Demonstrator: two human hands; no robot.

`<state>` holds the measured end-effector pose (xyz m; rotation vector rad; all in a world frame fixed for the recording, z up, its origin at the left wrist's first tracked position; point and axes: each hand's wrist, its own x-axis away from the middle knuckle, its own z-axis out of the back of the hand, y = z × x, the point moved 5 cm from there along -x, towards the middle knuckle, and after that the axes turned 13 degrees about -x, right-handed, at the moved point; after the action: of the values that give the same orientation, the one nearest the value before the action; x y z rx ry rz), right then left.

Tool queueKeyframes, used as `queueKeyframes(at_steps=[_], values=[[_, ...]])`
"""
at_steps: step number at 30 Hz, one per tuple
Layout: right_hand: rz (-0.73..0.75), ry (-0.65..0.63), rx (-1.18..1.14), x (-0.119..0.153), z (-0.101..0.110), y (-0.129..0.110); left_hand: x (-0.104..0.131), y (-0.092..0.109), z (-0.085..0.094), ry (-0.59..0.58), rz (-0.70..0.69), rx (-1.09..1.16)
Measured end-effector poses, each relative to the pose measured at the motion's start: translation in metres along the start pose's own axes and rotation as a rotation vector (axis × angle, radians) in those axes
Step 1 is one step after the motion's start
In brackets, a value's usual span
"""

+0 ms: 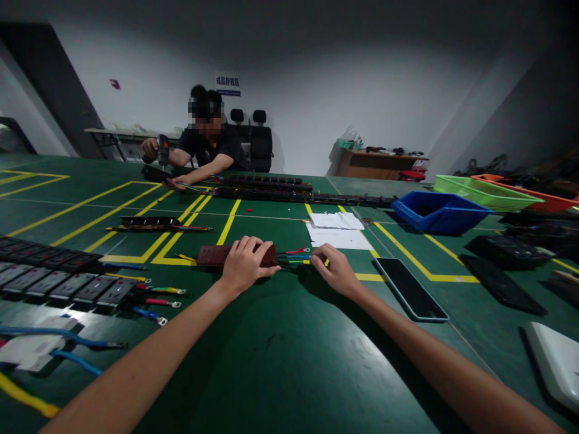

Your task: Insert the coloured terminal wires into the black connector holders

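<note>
A dark red socket strip [211,255] lies crosswise on the green table, with a short yellow wire at its left end. Over its right half rests my left hand [246,264], the fingers wrapped on the strip's top and far edge. From the strip's right end run several wires [294,258], red, blue, green and yellow, with metal ring lugs. At the tips of these wires is my right hand [332,268], thumb and fingers curled together around the blue and yellow ends. White papers [339,238] lie just beyond my right hand.
A phone [411,289] lies right of my right hand. Grey and black socket strips [72,289] with lugged wires stand at left. Across the table, a person [210,144] holds a power drill [163,149] beside long black strips [266,188]. A blue bin [438,212] and green basket [488,194] stand at right.
</note>
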<state>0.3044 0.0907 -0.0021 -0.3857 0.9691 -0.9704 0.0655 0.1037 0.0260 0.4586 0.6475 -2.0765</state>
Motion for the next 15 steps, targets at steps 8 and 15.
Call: queueKeyframes(at_steps=[8, 15], values=[[-0.092, -0.093, -0.180, -0.003, -0.001, 0.015, -0.001, 0.002, -0.005, -0.032, -0.021, 0.004], [-0.247, -0.035, -0.234, -0.003, -0.001, 0.023, -0.001, 0.001, -0.003, -0.024, -0.021, 0.014]])
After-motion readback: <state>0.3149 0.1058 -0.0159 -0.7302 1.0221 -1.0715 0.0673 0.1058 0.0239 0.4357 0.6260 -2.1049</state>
